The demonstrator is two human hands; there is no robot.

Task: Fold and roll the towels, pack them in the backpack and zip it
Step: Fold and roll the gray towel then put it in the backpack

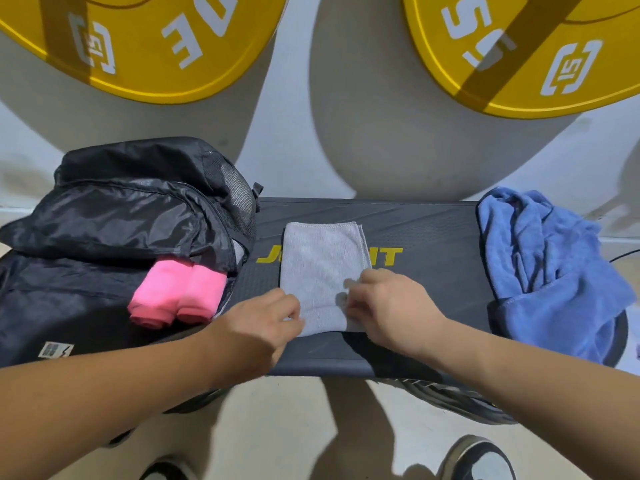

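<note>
On bench (433,230): 1 grey towel (322,268), 2 pink rolls (162,296), 1 blue towel (540,258); L hand (263,320), R hand (391,306) pinch grey's near edge.

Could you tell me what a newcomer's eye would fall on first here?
Up top, yellow weight plates fill both corners. The left hand and right hand pinch the near edge of a folded grey towel on the bench. At left, pink towel rolls poke from the black backpack; a crumpled blue towel lies at right.
</note>
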